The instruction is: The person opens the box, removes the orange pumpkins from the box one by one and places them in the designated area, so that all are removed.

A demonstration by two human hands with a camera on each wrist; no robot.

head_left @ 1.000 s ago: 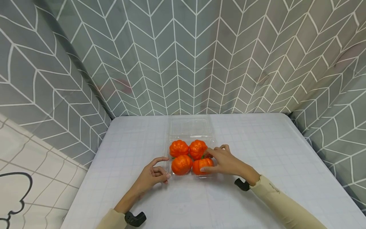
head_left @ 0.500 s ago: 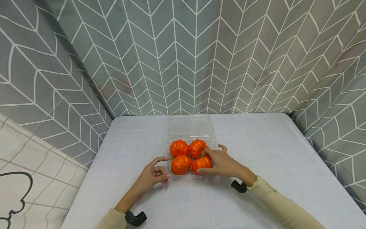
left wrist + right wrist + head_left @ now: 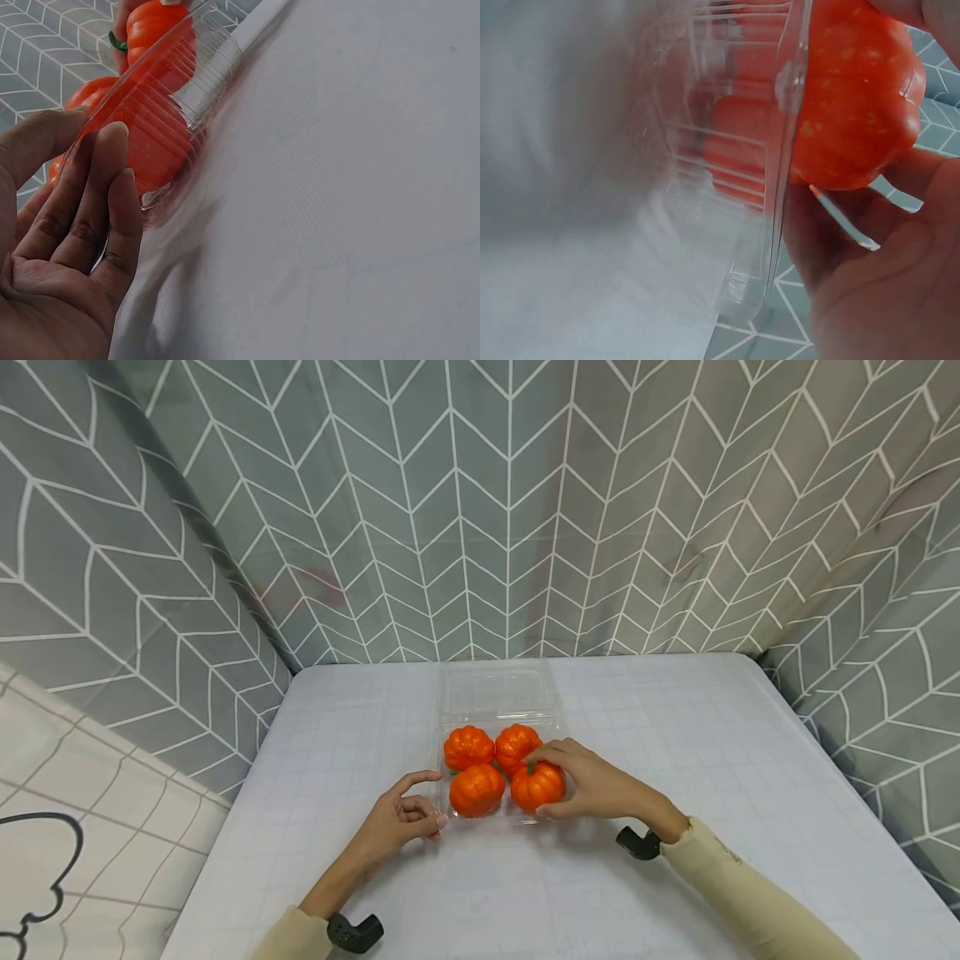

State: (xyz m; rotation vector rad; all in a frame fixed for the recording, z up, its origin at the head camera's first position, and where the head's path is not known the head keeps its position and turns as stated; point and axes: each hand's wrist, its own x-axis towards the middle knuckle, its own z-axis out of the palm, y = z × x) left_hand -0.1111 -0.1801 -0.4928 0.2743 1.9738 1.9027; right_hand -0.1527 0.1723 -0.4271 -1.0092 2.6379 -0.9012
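A clear plastic clamshell container lies with its lid folded back. Small orange pumpkins sit in its base, two at the back and one at the front left. My right hand grips another pumpkin, green stem up, at the front right. In the right wrist view this pumpkin is raised above the container's rim, with fingers and thumb around its sides. My left hand holds the container's front left edge; in the left wrist view its fingertips touch the rim and side wall.
The container stands near the middle of a white table. Grey curtains with white chevron lines hang behind and at both sides. A black wrist device is on the left wrist, another on the right.
The front right pumpkin has risen and turned in my right hand, its stem now showing on top. My right hand moved slightly left, then back right. My left hand stayed in place.
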